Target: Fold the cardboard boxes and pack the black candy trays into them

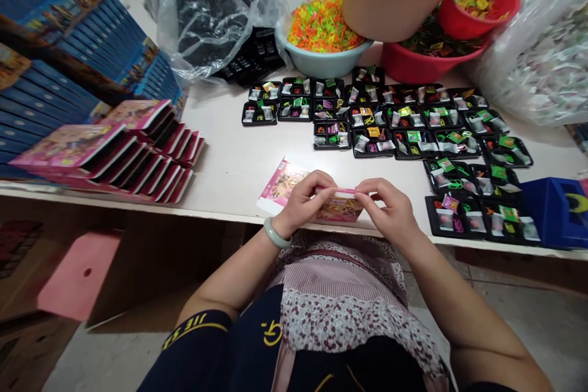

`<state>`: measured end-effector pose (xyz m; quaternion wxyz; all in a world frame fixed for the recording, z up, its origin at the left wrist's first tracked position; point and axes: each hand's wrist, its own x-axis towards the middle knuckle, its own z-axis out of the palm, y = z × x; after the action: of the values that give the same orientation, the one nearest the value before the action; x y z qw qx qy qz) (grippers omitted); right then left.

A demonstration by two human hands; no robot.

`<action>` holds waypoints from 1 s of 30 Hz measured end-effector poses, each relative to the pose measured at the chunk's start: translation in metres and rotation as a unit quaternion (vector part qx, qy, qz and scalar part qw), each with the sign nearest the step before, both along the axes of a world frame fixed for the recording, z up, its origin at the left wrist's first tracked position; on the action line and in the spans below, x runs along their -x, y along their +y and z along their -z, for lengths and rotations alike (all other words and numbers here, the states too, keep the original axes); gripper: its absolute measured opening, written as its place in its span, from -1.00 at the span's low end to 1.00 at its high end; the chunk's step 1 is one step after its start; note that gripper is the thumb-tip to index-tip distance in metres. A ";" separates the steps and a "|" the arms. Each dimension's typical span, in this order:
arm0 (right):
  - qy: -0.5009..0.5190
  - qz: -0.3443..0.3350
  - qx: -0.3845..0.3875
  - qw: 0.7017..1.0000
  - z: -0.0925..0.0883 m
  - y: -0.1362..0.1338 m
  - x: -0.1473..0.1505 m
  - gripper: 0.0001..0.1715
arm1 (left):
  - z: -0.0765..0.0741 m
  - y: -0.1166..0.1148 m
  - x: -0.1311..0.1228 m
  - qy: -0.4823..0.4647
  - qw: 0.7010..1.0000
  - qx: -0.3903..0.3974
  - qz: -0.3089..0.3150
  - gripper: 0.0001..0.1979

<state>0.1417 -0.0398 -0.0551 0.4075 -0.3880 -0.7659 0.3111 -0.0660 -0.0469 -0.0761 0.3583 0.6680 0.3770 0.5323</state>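
You are holding a small pink box [340, 213] between your hands, at the near edge of the white table [220, 153]. Your left hand [307, 199] is pinching its upper edge between thumb and fingers, and your right hand [388, 202] is pinching the same edge at the other end. Another pink box [279, 184] is lying just beyond your left hand, partly hidden by it. Well to the left of your hands, open-ended boxes [76, 150] are lying in overlapping stacks. To the right and beyond, black trays [430, 213] are holding small packets. Farther beyond, a light blue basin [321, 64] is holding bright little pieces.
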 end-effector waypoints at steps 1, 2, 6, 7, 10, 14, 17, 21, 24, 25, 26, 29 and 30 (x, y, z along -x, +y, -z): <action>-0.012 -0.010 -0.024 1.000 0.000 0.000 -0.002 -0.93 | 0.001 0.001 0.004 0.003 1.000 -0.005 0.025 -0.90; -0.022 -0.024 -0.045 0.998 0.001 -0.001 -0.004 -0.92 | 0.002 0.002 0.009 0.010 0.999 -0.012 0.050 -0.91; -0.050 -0.074 -0.090 0.992 0.012 -0.007 -0.010 -0.74 | 0.006 0.001 0.024 0.043 0.993 -0.028 0.107 -0.86; -0.053 -0.069 -0.099 0.991 0.016 -0.008 -0.010 -0.73 | 0.007 0.001 0.025 0.046 0.993 -0.024 0.110 -0.86; -0.051 -0.030 -0.116 0.991 0.027 -0.009 -0.008 -0.72 | 0.009 0.000 0.022 0.056 0.994 -0.002 0.096 -0.85; -0.029 -0.016 -0.095 0.995 0.038 -0.002 -0.003 -0.71 | 0.011 0.002 0.015 0.096 0.994 -0.002 0.052 -0.77; 0.028 -0.016 -0.012 0.999 0.042 0.001 -0.001 -0.70 | 0.012 0.006 0.015 0.112 0.992 -0.023 0.047 -0.79; 0.147 0.026 0.096 0.984 0.044 0.002 -0.017 -0.43 | 0.009 0.022 0.006 0.046 0.993 -0.012 -0.110 -0.87; 0.156 0.120 0.110 0.974 0.045 0.006 -0.064 -0.58 | 0.010 0.039 -0.019 -0.031 0.975 -0.014 -0.219 -0.83; 0.140 0.169 0.107 0.970 0.044 0.006 -0.089 -0.65 | 0.011 0.044 -0.029 -0.036 0.977 -0.020 -0.211 -0.82; 0.116 0.226 0.095 0.963 0.042 0.005 -0.117 -0.69 | 0.012 0.046 -0.039 -0.031 0.982 -0.028 -0.185 -0.83; -0.011 0.414 0.010 0.910 0.033 -0.006 -0.210 -0.69 | 0.013 0.048 -0.061 0.011 0.995 -0.049 -0.091 -0.84; -0.069 0.466 -0.008 0.882 0.029 -0.009 -0.240 -0.69 | 0.013 0.047 -0.065 0.025 0.995 -0.053 -0.076 -0.82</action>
<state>0.3818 -0.0492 -0.0837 0.4545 -0.7176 -0.5252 0.0513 -0.0011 -0.0001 -0.0890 0.2714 0.6684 0.4067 0.5605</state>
